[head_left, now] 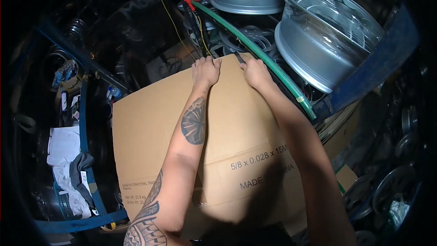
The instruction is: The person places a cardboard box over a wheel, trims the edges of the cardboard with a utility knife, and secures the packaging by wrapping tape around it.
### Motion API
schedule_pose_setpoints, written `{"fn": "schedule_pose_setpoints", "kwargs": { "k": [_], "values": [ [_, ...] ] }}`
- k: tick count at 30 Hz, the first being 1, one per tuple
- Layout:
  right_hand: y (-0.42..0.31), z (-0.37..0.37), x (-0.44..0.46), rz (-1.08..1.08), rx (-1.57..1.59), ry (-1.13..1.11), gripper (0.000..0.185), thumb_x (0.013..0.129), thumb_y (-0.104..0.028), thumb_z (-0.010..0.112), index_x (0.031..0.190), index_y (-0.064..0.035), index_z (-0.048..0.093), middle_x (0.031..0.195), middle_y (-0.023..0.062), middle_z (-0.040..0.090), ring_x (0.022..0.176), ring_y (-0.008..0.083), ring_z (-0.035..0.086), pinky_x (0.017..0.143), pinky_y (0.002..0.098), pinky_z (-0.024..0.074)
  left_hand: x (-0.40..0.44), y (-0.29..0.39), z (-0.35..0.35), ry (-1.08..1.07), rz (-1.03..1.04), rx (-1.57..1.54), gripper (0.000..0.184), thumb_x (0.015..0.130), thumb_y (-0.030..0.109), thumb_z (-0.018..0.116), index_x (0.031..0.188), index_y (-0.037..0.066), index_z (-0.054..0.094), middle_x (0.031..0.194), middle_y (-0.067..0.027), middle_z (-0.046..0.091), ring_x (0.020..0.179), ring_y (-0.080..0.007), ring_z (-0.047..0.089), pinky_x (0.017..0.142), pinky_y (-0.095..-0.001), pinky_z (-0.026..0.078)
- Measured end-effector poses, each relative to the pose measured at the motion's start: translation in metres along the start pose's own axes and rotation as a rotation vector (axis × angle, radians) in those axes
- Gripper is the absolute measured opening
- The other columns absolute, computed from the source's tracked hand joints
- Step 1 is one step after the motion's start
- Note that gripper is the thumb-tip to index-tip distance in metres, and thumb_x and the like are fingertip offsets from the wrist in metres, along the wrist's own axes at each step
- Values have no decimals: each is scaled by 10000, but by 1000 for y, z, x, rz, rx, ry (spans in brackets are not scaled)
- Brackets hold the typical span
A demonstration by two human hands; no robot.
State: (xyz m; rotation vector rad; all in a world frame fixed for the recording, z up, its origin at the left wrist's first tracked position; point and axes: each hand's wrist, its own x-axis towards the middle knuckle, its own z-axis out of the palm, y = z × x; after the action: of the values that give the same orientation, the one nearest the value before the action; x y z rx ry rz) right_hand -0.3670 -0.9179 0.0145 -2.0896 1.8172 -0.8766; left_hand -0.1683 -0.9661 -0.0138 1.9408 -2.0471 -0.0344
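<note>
A large brown cardboard sheet [154, 123], creased like an opened box, spreads out in front of me with black print on its lower part. At its far edge, my left hand [207, 70] is closed over the rim, fingertips bent out of sight behind it. My right hand [256, 72] is closed at the far right corner of the cardboard. A short dark tool [239, 59] pokes out of its fingers against the edge; its kind is too unclear to name. Both forearms reach across the board and cover part of the print.
A green hose [255, 50] with a red end runs diagonally just right of my right hand. Silver wheel rims [314, 32], partly wrapped in clear plastic, stand beyond it. Blue metal frame bars [84, 123] border the left, near white papers [63, 146] and a dark cloth [79, 173].
</note>
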Motion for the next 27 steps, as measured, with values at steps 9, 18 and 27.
{"fn": "schedule_pose_setpoints", "kwargs": {
  "k": [9,18,27],
  "values": [
    [-14,7,75,173,-117,-328,306,985,-123,527,1191,-26,731,1255,255,687,1176,396,671,994,493,541,2,-3,3,23,17,-42,548,1029,517,482,1186,37,695,1256,-181,666,1246,-349,568,1079,-480,394],
    [-36,-40,42,241,-187,-611,318,1038,-209,549,1260,-49,711,930,200,753,822,362,733,838,442,582,13,-8,5,42,-28,-114,515,1001,491,554,1170,39,735,1258,-195,692,1236,-350,595,1066,-484,417],
    [-19,-90,-138,67,-103,-402,291,1021,-141,531,1265,-73,674,854,257,700,787,436,694,762,494,537,17,-10,2,13,-25,-112,545,988,558,515,1135,103,778,1193,-206,729,1168,-390,665,1034,-493,479]
  ]
}}
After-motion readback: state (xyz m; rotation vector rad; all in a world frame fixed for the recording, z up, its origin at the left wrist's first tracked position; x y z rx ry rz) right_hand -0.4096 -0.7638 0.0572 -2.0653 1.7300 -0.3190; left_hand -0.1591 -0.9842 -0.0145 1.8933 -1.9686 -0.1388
